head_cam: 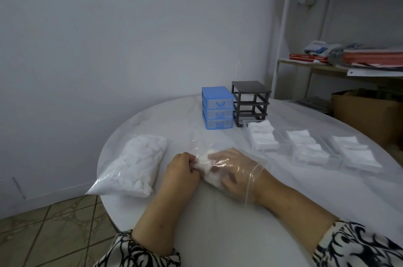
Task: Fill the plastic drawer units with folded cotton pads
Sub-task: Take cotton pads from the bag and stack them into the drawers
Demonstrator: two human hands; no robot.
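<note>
My right hand [234, 171] is inside a nearly empty clear plastic bag [257, 165], curled round a clump of white cotton pads [206, 168]. My left hand [182, 169] pinches the bag's edge and the cotton at its mouth. A full bag of cotton pads [135, 168] lies to the left. Three clear drawers [291, 146] holding folded pads sit in a row on the right. At the back stand a blue drawer unit [217, 108] with its three drawers in and a grey frame [250, 101] with no drawers.
The round white table [218, 223] ends close to my body and drops to a tiled floor on the left. A shelf with books and papers [359, 59] and a cardboard box [368, 114] stand beyond the table at right.
</note>
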